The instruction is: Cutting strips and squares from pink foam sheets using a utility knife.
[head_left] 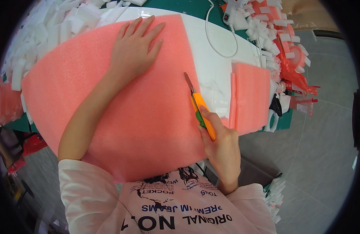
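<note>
A large pink foam sheet (121,113) spreads over the white board in front of me and hangs past its near edge. My left hand (135,50) lies flat on its far part, fingers spread. My right hand (221,142) is wrapped round an orange utility knife (201,107) with a green slider. The knife's blade is out and points away from me, its tip over the sheet near the right edge. Whether the blade touches the foam I cannot tell.
Right of the sheet a stack of smaller pink foam pieces (252,97) lies on the white board (213,84). A white cable (206,29) loops behind it. White foam blocks (51,35) heap at the far left, and more foam pieces (262,31) at the far right.
</note>
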Demonstrator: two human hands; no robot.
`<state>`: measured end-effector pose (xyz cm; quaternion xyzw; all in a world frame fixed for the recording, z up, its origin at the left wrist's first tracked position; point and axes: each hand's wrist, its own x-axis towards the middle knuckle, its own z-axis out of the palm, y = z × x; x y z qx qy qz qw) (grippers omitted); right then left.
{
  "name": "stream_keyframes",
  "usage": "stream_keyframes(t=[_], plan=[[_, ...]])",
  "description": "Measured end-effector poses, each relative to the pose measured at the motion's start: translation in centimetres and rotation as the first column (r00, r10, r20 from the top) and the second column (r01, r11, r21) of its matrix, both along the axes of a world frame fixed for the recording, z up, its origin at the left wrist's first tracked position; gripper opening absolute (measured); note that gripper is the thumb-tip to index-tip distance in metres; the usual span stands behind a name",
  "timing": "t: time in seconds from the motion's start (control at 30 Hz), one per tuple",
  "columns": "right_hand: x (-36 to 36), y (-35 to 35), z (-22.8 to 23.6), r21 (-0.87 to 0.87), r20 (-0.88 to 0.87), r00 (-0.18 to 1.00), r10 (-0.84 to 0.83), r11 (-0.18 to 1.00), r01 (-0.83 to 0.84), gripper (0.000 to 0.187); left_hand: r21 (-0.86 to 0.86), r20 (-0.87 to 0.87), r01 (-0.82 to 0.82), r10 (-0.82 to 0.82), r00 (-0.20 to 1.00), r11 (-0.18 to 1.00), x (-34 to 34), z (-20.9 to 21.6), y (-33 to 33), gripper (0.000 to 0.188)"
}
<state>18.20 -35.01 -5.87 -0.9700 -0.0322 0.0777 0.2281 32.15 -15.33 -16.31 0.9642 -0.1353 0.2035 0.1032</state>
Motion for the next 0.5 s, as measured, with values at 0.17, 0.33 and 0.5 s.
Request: stream_keyframes(t=[0.17,0.33,0.5], plan=[[-0.6,-0.2,0.3,-0.040,-0.045,0.999,0.031,0.999,-0.033,0.036,0.010,0.002,-0.004,0.004,1.000,1.000,0.0,-0.1,0.0,0.039],[-1.0,-0.3,0.3,-0.020,-0.021,1.000,0.011,1.000,-0.011,0.037,0.004,0.002,-0.010,0.010,1.000,1.000,0.0,-0.2,0.0,0.039],[-1.5,-0.7,0.5,-0.040,-0.063,0.998,0.028,0.999,-0.031,0.037,0.003,0.001,0.000,0.000,1.000,1.000,0.1,-0.3,0.0,0.039]])
